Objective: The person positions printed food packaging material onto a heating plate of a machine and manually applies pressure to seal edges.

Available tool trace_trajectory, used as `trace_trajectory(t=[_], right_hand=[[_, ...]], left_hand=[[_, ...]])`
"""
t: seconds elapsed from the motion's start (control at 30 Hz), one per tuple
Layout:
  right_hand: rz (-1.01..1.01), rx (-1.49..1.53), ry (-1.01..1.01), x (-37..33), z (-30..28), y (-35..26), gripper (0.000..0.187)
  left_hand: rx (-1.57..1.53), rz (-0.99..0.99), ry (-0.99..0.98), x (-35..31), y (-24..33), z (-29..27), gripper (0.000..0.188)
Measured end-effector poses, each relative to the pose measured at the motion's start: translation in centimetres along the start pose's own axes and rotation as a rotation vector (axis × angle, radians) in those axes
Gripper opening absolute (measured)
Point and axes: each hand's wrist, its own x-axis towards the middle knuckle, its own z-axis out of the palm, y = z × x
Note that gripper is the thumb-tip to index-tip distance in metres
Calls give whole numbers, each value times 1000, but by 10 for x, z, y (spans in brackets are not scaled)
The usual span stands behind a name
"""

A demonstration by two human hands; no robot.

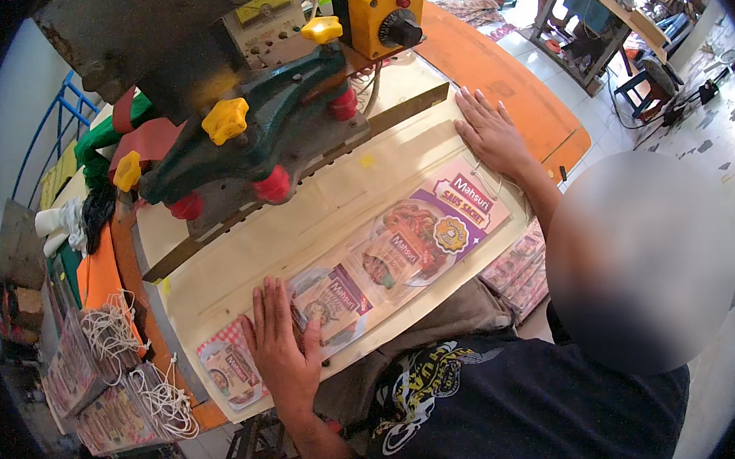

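Note:
A long printed sheet [388, 275] in purple and pink, with food pictures, lies slanted across a cream board [331, 202]. It looks glossy, like clear plastic over print. My left hand [284, 350] rests flat near the sheet's left end, fingers extended. A red-checked printed part [232, 374] shows beside it. At the board's far right edge, my right hand [494, 133] lies palm down with fingers apart. A thin white cord [489, 181] runs by the sheet's right end. Beyond the sheet, a press machine [290, 119] has a long metal bar [405, 108] along the board. Neither hand grips anything.
The machine carries yellow star knobs [225, 121], red cylinders [272, 185] and a yellow control box [381, 14] with a black dial. Stacked printed sheets [110, 414] with white cords [165, 399] sit at left. An orange tabletop [502, 72] extends right; a workbench [597, 17] stands behind.

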Motion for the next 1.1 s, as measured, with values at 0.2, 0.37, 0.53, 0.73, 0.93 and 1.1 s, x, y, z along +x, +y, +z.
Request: trace_trajectory(t=[0.2, 0.37, 0.53, 0.73, 0.93, 1.1], right_hand=[[3, -8, -5, 0, -1, 1, 63], [-10, 7, 9, -1, -1, 2, 63], [0, -6, -9, 0, -5, 4, 63], [-4, -16, -35, 6, -6, -2, 63], [-38, 71, -55, 3, -5, -3, 63], [-66, 42, -25, 4, -4, 5, 61]], left_hand=[[-27, -11, 14, 0, 1, -1, 71], [-9, 1, 7, 0, 0, 1, 69], [-23, 2, 6, 4, 3, 3, 68], [-62, 6, -10, 1, -2, 0, 69], [-196, -14, 81, -7, -3, -5, 71], [-953, -87, 122, -20, -16, -13, 61]])
